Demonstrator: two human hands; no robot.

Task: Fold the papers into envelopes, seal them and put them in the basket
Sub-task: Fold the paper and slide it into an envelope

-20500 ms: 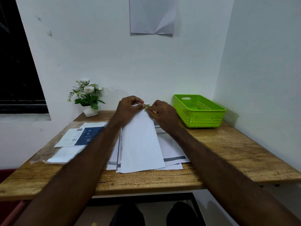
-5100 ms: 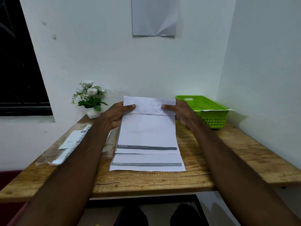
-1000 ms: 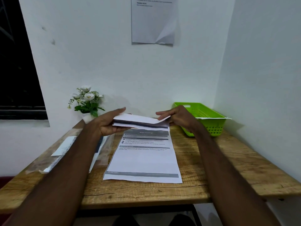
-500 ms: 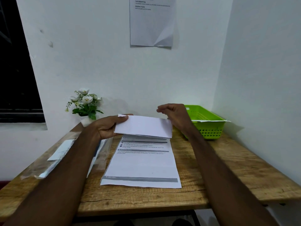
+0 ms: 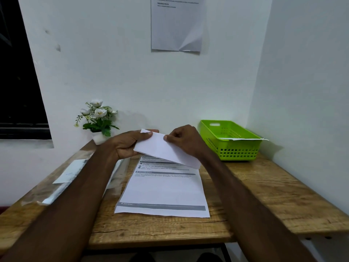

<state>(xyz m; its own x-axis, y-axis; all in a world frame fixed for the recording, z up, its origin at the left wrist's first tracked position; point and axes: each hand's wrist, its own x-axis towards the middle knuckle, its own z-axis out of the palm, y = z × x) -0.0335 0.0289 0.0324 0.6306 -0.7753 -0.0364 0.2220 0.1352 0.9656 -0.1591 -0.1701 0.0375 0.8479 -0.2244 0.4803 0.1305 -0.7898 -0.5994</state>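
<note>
A folded white paper (image 5: 162, 148) hangs tilted above the table, its right end lower. My left hand (image 5: 128, 143) grips its left end, thumb on top. My right hand (image 5: 186, 140) pinches its upper right edge with curled fingers. Below it a printed sheet (image 5: 164, 191) lies flat on the wooden table (image 5: 264, 195). The green basket (image 5: 232, 140) stands at the back right with a white envelope (image 5: 245, 138) lying across its rim.
A small pot of white flowers (image 5: 98, 120) stands at the back left by the wall. Clear plastic sleeves with envelopes (image 5: 66, 178) lie along the table's left side. A wall rises close on the right, and a notice (image 5: 176, 23) hangs on the back wall.
The top sheet was folded over, lifted off the printed sheet and tilted right end down. My right hand came onto its upper edge and now pinches it.
</note>
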